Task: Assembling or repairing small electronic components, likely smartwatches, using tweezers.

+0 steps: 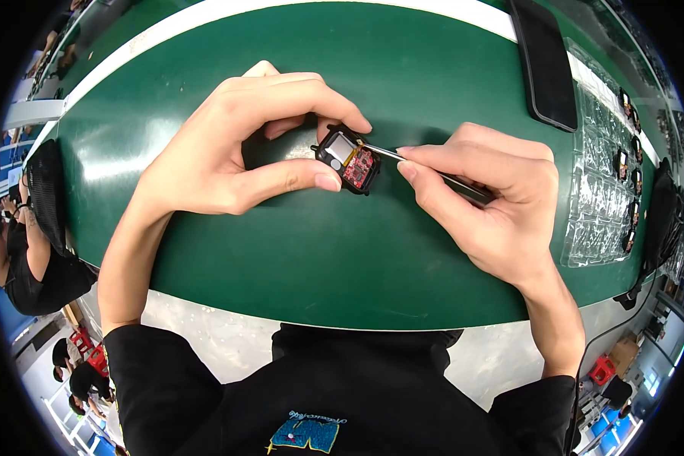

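Between the thumb and fingers of my left hand is a small black watch case, held just above the green table. Its open side faces up and shows a red circuit board beside a silver battery-like block, with a yellowish strip between them. My right hand grips slim metal tweezers like a pen. The tweezer tip reaches the upper right edge of the case, by the yellowish strip. Whether the tip pinches anything is too small to tell.
A clear plastic tray with several small electronic parts lies on the right of the green table. Behind it rests a black phone-like slab. Dark bags hang at both table ends. Another person sits at the far left.
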A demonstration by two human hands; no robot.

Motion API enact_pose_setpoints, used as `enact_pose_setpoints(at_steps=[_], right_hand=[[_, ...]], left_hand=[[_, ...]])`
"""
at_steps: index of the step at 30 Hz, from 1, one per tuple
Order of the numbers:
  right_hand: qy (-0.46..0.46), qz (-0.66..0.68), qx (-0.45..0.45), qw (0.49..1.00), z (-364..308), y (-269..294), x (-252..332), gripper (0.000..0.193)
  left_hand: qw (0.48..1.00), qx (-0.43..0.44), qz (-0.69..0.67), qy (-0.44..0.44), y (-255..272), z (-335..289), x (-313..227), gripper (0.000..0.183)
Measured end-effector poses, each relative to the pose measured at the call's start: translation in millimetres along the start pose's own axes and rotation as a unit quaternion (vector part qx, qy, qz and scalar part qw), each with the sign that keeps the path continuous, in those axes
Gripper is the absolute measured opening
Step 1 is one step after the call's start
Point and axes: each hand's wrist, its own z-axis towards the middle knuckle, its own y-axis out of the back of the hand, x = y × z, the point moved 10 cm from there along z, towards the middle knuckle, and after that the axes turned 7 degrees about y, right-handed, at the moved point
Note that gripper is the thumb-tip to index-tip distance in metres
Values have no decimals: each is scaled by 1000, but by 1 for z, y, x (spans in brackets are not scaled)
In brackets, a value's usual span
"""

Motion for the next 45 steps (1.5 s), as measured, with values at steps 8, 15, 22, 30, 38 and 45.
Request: enact_pose_setpoints(at_steps=[8, 15, 22, 30, 38, 45], right_hand=[[15, -23, -2, 1000, 0, 0, 4, 18], [28, -10, -7, 1000, -4, -2, 4, 18], [34, -25, -7, 999, -3, -1, 5, 18], [-24, -21, -24, 999, -1, 10, 3, 9], [-82, 71, -19, 994, -5, -14, 0, 25], [-14, -128, 17, 992, 9, -34, 24, 42]], left_hand=[[998, -6, 41, -49, 0, 1, -9, 45], [999, -3, 31, -40, 0, 1, -9, 44], [999, -8, 19, -42, 0, 0, -7, 44], [999, -14, -12, -33, 4, -1, -5, 49], [997, 16, -72, -28, 0, 0, -3, 69], [997, 3, -70, -43, 3, -7, -4, 69]])
